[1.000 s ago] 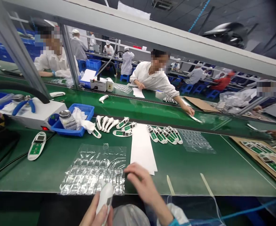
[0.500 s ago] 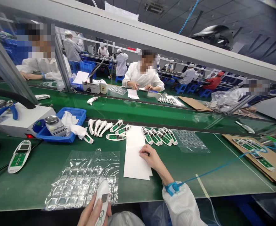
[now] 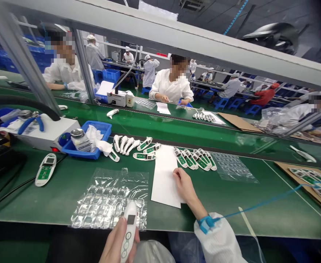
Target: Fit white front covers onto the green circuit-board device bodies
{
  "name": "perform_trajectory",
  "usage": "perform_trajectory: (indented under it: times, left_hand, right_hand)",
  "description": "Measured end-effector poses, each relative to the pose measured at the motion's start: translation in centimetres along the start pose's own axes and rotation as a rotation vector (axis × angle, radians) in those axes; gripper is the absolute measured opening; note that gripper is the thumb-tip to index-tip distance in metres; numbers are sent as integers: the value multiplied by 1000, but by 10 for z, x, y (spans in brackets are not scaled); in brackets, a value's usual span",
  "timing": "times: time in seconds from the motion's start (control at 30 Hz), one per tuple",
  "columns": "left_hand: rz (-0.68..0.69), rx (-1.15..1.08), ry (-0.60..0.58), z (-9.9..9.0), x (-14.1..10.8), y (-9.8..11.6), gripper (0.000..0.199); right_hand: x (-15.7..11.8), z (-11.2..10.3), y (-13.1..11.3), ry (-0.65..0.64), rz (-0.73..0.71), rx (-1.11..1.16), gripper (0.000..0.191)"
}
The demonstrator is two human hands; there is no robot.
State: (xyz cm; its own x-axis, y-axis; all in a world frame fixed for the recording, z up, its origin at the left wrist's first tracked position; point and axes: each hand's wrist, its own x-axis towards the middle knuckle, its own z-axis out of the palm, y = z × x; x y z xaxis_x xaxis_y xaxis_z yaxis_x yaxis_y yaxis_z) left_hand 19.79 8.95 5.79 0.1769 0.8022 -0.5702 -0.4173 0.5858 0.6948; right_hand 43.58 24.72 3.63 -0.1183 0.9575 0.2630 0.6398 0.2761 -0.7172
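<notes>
My left hand (image 3: 116, 241) is wrapped round a white handheld device (image 3: 129, 230) with a small dark screen and round buttons, at the bottom centre. Beneath and beyond it lies a clear plastic sheet of pockets (image 3: 102, 201). My right hand (image 3: 184, 184) rests at the right edge of the white paper (image 3: 164, 182), its fingers curled together; whatever they may pinch is hidden. Beyond the paper, several open device halves with green boards (image 3: 189, 159) lie to the right, and several white shells (image 3: 124, 144) to the left.
A blue bin (image 3: 87, 151) holds a jar and tissues. Left of it are a white box-shaped machine (image 3: 48, 131) and a lone board half (image 3: 45, 170). Cardboard (image 3: 286, 170) with more halves lies right. A blue wrist cord (image 3: 270, 199) crosses the table. Co-workers sit opposite.
The view has shifted, so the table's contents appear further right. My left hand still holds the device, and my right hand's fingers are more tightly curled at the paper's edge.
</notes>
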Motion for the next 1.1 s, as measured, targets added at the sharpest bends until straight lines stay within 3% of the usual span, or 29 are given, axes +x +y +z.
perform_trajectory:
  times: [0.1, 0.23, 0.33, 0.53, 1.1]
  left_hand:
    - [44, -62, -19, -2, 3, -2, 59]
    - [97, -184, 23, -3, 5, -3, 54]
    - [119, -204, 76, -3, 3, -5, 53]
    - [118, -215, 105, -5, 0, -5, 51]
    - [129, -175, 63, -12, 3, -10, 53]
  right_hand:
    - [-16, 6, -44, -104, 20, 180, 16]
    - [-53, 25, -112, -454, 115, 610, 16]
    - [-68, 38, -138, -536, 66, 621, 15]
    - [-65, 51, -141, -520, 6, 460, 15]
    - [-65, 56, -142, -553, 84, 576, 14]
